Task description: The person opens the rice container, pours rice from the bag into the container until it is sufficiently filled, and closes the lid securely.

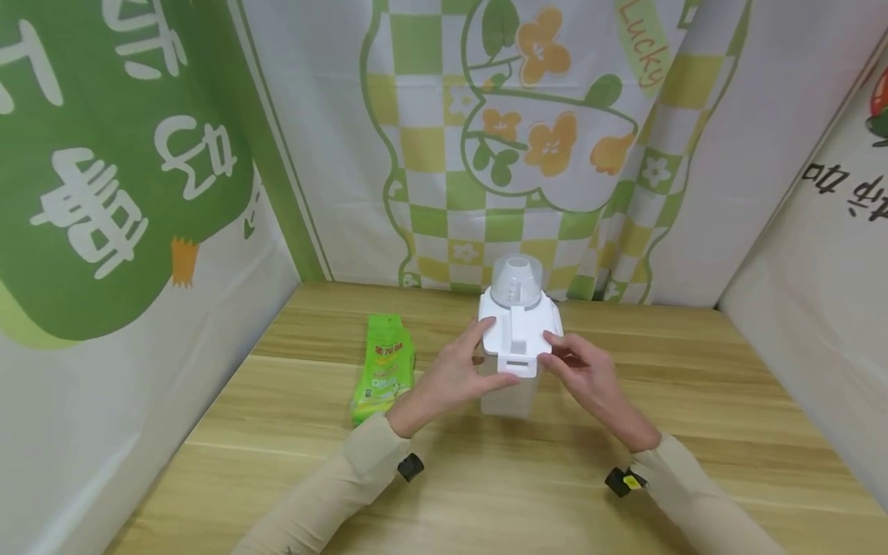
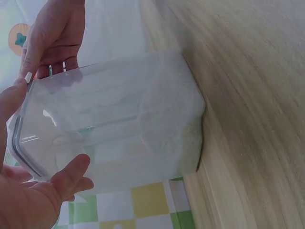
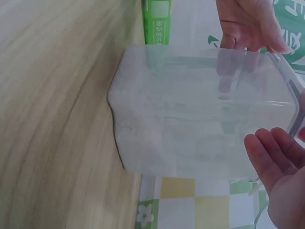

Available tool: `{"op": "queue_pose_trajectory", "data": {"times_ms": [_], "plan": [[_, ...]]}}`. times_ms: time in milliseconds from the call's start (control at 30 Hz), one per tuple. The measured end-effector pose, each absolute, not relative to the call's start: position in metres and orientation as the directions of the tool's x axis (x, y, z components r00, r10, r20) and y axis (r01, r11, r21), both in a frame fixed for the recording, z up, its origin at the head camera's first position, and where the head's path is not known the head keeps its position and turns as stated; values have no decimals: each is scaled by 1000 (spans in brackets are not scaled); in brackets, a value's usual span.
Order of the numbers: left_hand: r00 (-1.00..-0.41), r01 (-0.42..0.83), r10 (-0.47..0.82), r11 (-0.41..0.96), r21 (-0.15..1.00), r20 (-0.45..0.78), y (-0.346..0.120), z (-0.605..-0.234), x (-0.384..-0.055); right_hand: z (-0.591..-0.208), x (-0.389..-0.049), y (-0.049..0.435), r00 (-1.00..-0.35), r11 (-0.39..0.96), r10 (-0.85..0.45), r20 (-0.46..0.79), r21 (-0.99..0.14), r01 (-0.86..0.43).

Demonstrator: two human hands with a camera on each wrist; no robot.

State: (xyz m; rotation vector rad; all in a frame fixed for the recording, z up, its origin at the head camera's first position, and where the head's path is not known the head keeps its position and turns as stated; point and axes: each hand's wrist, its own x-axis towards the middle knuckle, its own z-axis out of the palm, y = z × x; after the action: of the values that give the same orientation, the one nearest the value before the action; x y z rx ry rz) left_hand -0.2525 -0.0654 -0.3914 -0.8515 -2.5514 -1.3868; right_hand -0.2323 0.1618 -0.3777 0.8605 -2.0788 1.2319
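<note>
A tall translucent storage container (image 1: 506, 402) stands upright on the wooden table, topped by a white lid (image 1: 533, 327). Its front latch (image 1: 517, 365) faces me, and a clear measuring cup (image 1: 516, 284) sits on the spout at the lid's far end. My left hand (image 1: 449, 375) grips the lid's left side, thumb at the front by the latch. On the other side, my right hand (image 1: 590, 374) holds the lid's right edge with thumb and index finger. In the right wrist view, whitish contents (image 3: 136, 114) lie at the container's bottom.
To the left of the container lies a bright green printed bag (image 1: 385, 366) on the table (image 1: 527, 493). Printed cloth (image 1: 433, 185) hangs right behind the table's back edge, with more hanging sheets at the left and right sides.
</note>
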Motion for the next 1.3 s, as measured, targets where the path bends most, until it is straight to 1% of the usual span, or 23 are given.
{"op": "queue_pose_trajectory", "data": {"times_ms": [67, 500, 700, 833, 1000, 1300], "plan": [[-835, 530, 409, 421, 736, 368, -65, -391, -252, -377, -233, 162, -621, 362, -248, 743, -524, -771], [-806, 584, 401, 422, 694, 435, -63, -393, -253, -380, -234, 161, -614, 387, -267, 743, -501, -774], [-807, 586, 398, 447, 676, 436, -63, -393, -252, -382, -234, 161, -625, 389, -267, 734, -511, -766], [-807, 589, 397, 482, 648, 438, -62, -392, -251, -382, -232, 160, -634, 363, -271, 725, -532, -765], [-793, 610, 401, 503, 613, 459, -61, -391, -252, -381, -232, 160, -638, 332, -287, 714, -551, -766], [-757, 652, 400, 496, 573, 516, -60, -394, -253, -386, -233, 158, -615, 342, -271, 740, -523, -781]]}}
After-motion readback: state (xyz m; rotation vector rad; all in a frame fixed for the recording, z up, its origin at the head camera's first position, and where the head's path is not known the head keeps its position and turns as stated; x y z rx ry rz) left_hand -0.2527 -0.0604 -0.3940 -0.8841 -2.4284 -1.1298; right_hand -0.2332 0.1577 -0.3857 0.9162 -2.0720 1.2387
